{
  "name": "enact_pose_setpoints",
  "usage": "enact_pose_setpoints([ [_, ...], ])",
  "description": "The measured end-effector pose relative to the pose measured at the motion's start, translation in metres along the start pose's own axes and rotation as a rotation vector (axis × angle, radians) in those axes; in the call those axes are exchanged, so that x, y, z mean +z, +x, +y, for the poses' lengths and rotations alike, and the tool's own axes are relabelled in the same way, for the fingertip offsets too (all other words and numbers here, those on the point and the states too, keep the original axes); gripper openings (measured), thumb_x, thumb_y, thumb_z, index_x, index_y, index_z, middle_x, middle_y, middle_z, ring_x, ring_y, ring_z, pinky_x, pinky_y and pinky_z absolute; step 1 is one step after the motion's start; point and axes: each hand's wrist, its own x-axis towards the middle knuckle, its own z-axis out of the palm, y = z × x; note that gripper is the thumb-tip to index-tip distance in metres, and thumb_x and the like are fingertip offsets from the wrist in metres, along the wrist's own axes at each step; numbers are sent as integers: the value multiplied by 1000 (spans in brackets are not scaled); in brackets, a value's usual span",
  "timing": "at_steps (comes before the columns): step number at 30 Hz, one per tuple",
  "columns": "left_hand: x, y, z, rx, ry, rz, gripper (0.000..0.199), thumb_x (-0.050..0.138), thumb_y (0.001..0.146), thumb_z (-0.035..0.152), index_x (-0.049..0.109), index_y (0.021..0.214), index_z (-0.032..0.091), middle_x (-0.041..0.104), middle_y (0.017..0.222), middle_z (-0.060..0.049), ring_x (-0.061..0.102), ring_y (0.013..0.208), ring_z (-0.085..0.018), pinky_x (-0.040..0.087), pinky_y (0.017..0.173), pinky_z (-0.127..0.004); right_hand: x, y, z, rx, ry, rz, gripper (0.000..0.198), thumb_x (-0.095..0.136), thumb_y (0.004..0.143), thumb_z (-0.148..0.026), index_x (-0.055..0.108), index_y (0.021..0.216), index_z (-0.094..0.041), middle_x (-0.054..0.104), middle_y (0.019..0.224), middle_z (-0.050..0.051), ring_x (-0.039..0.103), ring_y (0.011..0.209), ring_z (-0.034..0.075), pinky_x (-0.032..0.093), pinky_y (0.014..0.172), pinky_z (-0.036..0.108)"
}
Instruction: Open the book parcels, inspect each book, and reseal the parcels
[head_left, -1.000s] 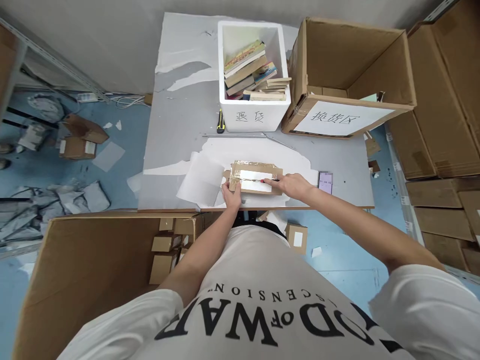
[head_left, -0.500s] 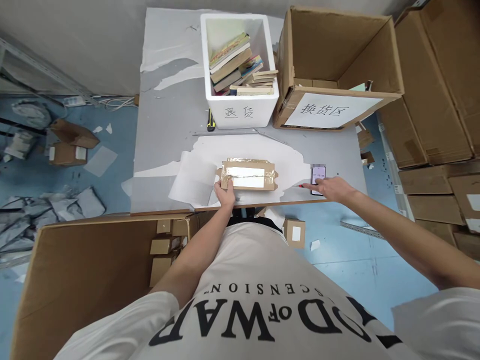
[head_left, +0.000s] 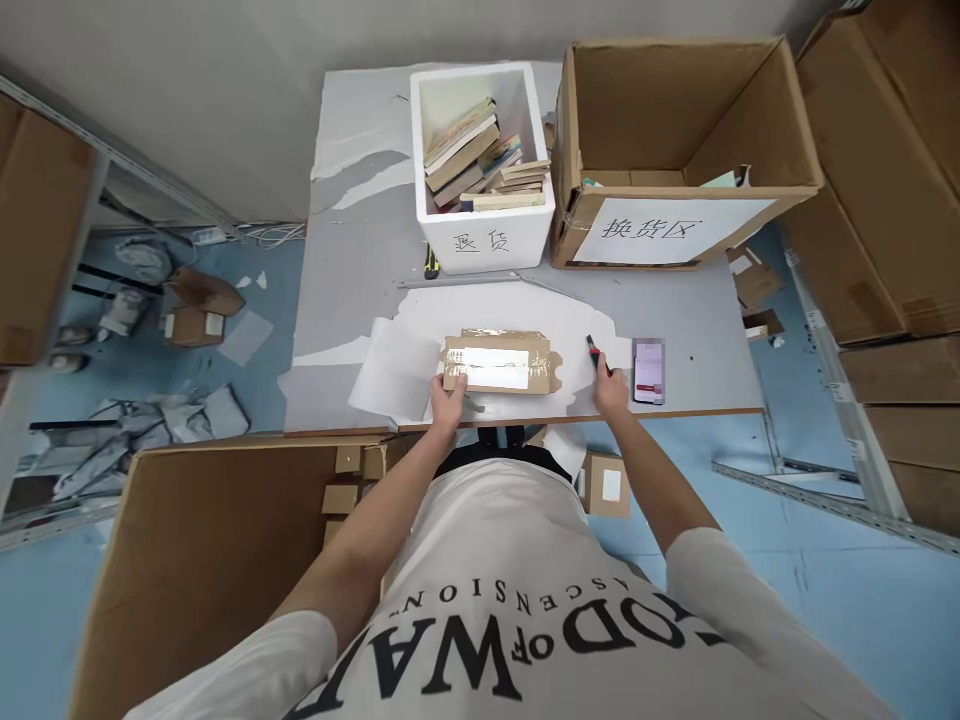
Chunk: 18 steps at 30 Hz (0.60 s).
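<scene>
A small cardboard box [head_left: 538, 364], taped and with a white label, lies flat on white paper [head_left: 517, 305] near the table's front edge. My left hand [head_left: 448, 402] is closed on its near left corner, thumb on top. To the right of the box, my right hand [head_left: 612, 392] grips a red and black utility knife [head_left: 594, 350], its tip pointing away from me. Just right of that hand lies a phone [head_left: 649, 370] with its screen lit.
A white foam box [head_left: 480, 246] of books and a large open carton [head_left: 675, 230] stand at the back of the table. A yellow and black cutter [head_left: 431, 262] lies by the foam box. A big open carton [head_left: 217, 540] stands at my left, below the table.
My right hand has left the phone and moved left toward the box, with the knife now plainly in its grip. The phone screen looks different. My left hand still holds the box.
</scene>
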Motion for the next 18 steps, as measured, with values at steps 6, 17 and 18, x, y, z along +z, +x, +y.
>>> enact_pose_setpoints([
  [6,-12,-1,11,-29,105,-68,46,51,86,56,54,109,16,63,110,-13,60,107,-26,46,96,-42,31,7,0,34,84,63,60,34,92,-25,26,152,-22,41,132,19,41,121,34,39,95,48],
  [17,-137,56,18,81,376,375,106,83,55,49,34,141,10,31,150,-26,22,145,-39,19,116,-57,10,-42,-44,-219,830,92,75,35,91,-58,30,150,-12,38,147,19,38,135,27,30,112,46],
  [18,-140,68,16,-15,271,315,106,86,51,45,38,138,10,41,144,-25,31,141,-38,23,116,-55,10,-49,-54,-226,941,34,77,35,90,-62,32,149,-13,37,149,19,38,136,26,30,113,44],
])
